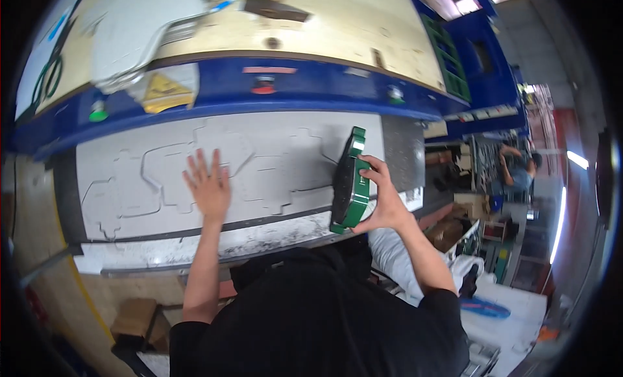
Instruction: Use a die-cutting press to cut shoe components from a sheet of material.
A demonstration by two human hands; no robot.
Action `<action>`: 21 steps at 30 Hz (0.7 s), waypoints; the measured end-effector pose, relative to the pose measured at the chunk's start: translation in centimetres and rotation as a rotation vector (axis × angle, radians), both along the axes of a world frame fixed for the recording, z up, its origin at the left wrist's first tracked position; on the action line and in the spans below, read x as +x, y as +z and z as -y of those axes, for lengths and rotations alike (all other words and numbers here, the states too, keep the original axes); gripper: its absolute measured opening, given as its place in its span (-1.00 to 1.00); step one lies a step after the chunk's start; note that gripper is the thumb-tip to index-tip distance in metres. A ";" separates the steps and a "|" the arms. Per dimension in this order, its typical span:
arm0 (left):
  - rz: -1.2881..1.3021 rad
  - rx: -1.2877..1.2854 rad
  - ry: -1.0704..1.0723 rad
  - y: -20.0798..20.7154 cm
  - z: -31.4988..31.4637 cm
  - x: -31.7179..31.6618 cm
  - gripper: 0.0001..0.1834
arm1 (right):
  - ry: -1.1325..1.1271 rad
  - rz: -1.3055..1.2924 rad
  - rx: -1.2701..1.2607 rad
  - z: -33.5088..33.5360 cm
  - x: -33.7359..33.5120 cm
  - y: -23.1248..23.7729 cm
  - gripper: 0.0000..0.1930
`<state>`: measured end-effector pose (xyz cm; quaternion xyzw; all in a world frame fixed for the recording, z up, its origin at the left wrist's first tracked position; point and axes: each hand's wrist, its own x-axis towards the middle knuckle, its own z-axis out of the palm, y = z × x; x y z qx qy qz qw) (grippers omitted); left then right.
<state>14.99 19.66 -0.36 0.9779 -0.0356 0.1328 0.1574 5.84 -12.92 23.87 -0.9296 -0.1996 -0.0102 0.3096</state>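
A white sheet (130, 211) marked with thin, stepped dark outlines lies on the machine's bed in front of me. My left hand (209, 185) rests flat on its left middle part, fingers spread. My right hand (383, 194) grips a long green and black block-like tool (355, 189) by its green side, tilted up on edge over the sheet's right end. The tool's dark face is turned to the left, and its exact kind does not show. Part of the sheet beneath the tool is hidden.
A blue machine beam (220, 85) runs along the sheet's far side, with a green button (98, 114) and a red button (263, 85). On the wooden top behind lie a hammer (276, 9) and stacked white sheets (126, 36). Another person (519, 169) is at far right.
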 end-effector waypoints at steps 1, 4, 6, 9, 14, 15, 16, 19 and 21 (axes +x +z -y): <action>-0.047 0.026 -0.008 0.1 0.1 0.0 -0.45 | -0.023 0.077 0.051 0.9 -1.3 -0.5 0.11; -0.046 0.042 -0.003 0.3 0.6 -0.1 -0.47 | -0.135 0.231 0.083 3.8 -4.0 -2.0 0.11; 0.034 0.009 -0.027 0.3 0.8 -0.3 -0.48 | -0.459 0.398 0.234 6.2 -5.0 -3.1 0.10; 0.015 0.018 -0.006 0.6 1.2 -0.3 -0.50 | -0.862 0.308 0.709 11.8 -5.6 -4.2 -0.15; -0.005 -0.151 0.255 2.2 5.7 2.0 -0.60 | -0.984 -0.245 1.405 23.2 -2.2 -5.2 -0.44; 0.015 -0.143 0.269 2.7 7.7 3.5 -0.60 | -0.880 -0.404 1.383 25.0 -0.3 -5.2 -0.43; 0.089 -0.379 0.258 2.7 10.3 3.6 -0.61 | -0.838 -0.529 1.386 26.4 0.5 -5.2 -0.43; 0.051 -0.686 0.161 3.6 17.5 5.4 -0.59 | -0.923 -0.659 1.249 28.0 6.0 -6.4 -0.21; 0.065 -0.619 0.090 4.3 21.0 6.1 -0.55 | -1.089 -0.779 1.274 28.7 10.2 -7.0 0.27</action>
